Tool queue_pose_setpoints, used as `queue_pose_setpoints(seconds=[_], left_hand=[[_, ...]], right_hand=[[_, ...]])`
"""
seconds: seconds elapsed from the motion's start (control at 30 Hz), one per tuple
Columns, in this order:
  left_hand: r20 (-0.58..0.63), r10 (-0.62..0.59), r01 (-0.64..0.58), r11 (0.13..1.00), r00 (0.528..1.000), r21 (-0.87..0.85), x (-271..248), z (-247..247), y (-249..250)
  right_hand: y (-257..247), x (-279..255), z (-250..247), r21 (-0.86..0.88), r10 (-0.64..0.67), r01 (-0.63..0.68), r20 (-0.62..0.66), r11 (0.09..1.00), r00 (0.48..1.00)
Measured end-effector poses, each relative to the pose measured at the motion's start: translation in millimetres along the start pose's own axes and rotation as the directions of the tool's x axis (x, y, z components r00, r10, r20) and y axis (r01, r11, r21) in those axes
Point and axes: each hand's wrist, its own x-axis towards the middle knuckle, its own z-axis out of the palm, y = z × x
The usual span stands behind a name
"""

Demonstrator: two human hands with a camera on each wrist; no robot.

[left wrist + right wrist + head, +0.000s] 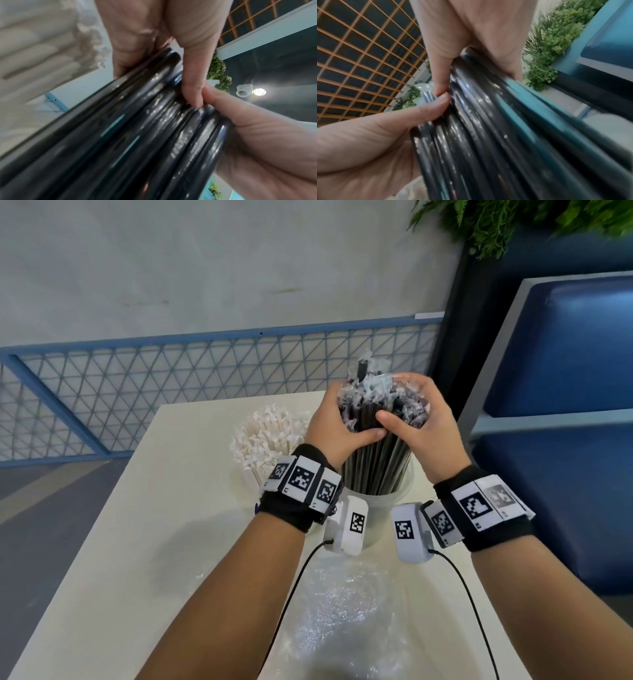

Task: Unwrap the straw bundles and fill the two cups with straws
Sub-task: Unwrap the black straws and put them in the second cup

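A thick bundle of black straws [376,467] in clear sleeves stands upright with its lower ends inside a clear cup [380,508] on the white table [164,508]. My left hand [334,428] grips the bundle's upper part from the left and my right hand [416,426] grips it from the right, thumbs meeting at the front. Crinkled clear film [370,385] sticks out above my fingers. The wrist views show the black straws [154,135] [488,135] close up between my fingers. White paper-wrapped straws [267,436] fill a second cup to the left, its body mostly hidden by my left wrist.
A crumpled sheet of clear plastic wrap [342,611] lies on the table near me, between my forearms. A blue mesh railing [205,385] runs behind the table. A blue padded bench [565,405] stands at the right, and green plants [513,220] hang above it.
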Motion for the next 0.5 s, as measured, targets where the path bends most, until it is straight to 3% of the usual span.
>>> queue_pose_setpoints(seconds=[0.2,0.33,0.43,0.5], left_hand=[[-0.038,0.044,-0.045,0.998,0.998,-0.033,-4.0,-5.8,11.7],[-0.050,0.097,-0.092,0.991,0.994,0.095,-1.5,-8.6,23.8],[0.128,0.094,-0.133,0.932,0.987,0.338,6.8,-2.7,26.1],[0.282,-0.071,-0.080,0.867,0.957,0.491,7.8,1.1,22.1]], right_hand=[[-1.4,-4.9,-9.2,-0.094,-0.033,0.042,0.100,0.995,0.994],[12.0,-14.5,-8.7,-0.095,0.126,-0.112,0.152,0.989,0.980],[18.2,-17.9,-3.6,-0.283,0.089,-0.032,0.191,0.958,0.978],[20.2,-19.6,0.2,-0.393,0.072,0.006,0.182,0.919,0.981]])
